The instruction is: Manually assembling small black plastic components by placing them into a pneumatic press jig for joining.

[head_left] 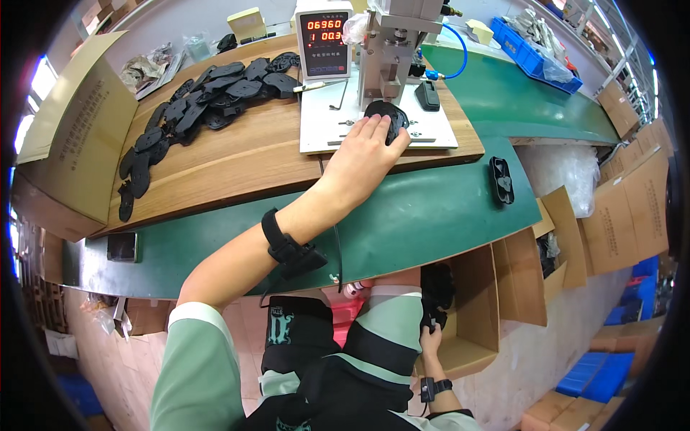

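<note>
My left hand [368, 147] reaches up to the press [392, 68] and grips a black oval plastic part [388, 118] on its white base, fingers over the top and thumb at the right side. Low at the right, beside my thigh, my right hand [431, 341] is closed on a small black part [433, 317] at an open cardboard box [471, 316]. Other black parts [437, 284] lie in that box; their exact shape is unclear. A pile of flat black oval parts [208, 97] covers the wooden board left of the press.
A display box [325, 43] with red digits stands left of the press. One elongated black part [502, 181] lies on the green table [402, 223]. A phone [123, 247] is at the left edge. A tall carton [75, 144] and blue crate [535, 57] flank the work area.
</note>
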`<state>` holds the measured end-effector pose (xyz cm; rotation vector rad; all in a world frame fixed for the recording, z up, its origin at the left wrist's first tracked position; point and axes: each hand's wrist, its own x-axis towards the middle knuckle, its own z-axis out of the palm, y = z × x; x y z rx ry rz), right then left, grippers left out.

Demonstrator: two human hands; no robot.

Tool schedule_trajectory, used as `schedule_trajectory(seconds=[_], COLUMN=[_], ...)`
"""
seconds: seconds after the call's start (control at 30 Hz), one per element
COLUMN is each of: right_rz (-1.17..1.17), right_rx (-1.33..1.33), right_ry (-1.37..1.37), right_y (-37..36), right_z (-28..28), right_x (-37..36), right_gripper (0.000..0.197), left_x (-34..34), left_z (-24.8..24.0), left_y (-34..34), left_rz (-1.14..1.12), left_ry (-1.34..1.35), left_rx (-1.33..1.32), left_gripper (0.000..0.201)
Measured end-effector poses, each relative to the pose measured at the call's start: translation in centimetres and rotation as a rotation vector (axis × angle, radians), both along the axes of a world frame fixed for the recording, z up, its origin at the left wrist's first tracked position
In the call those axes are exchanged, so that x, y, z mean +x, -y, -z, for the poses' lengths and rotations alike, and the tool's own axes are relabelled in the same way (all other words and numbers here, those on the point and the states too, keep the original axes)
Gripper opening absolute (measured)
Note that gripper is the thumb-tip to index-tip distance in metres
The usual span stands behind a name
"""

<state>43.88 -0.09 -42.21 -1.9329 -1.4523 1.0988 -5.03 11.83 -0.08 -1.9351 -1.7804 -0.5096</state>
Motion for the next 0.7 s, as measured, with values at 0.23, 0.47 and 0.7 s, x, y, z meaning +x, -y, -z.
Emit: schedule_trajectory(seconds=[0.23, 0.47, 0.7], right_rz=[-0.247, -0.063, -0.509], right_rx=[-0.099, -0.101, 0.891], right_ry=[0.061, -0.122, -0.368], right_y=[-1.5, -4.0, -6.9], right_z=[6.1, -3.4, -34.4], right_x=[-0.7, -6.0, -18.9], right_gripper=[0.041, 0.026, 0.028], left_x=[0.2, 0.1, -0.1], left_z=[-0.1, 0.4, 0.3], left_y=[-0.1, 0.0, 0.1], left_rz=[-0.003, 0.011, 0.021], left_ry=[-0.009, 0.007, 0.043], left_rx=[0.015, 0.039, 0.066], left_gripper=[0.044, 0.044, 0.046])
